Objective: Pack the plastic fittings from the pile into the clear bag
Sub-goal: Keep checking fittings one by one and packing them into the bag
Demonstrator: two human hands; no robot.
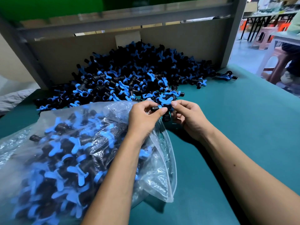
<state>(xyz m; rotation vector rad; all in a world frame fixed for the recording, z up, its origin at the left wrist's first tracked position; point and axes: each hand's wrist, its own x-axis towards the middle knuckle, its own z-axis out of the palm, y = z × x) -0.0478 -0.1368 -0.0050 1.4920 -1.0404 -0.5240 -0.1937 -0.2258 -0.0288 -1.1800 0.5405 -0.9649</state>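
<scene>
Both hands held one fitting [164, 106] just above the bag's mouth.
The left hand [143, 118] and right hand [189, 118] pinched it; the bag [159, 168] lay lower-left, nearer the left hand.

Black fittings [129, 73] with bright blue handles lie on a teal counter [235, 120]; the bag [164, 169] is clear, the backboard [178, 39] brown.

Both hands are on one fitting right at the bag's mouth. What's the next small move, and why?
Probably carry the fitting left and down into the clear bag and let go. Left hand and right hand both pinch it just above the bag's open edge, the bag already holds many fittings, and the pile behind is still large.
</scene>
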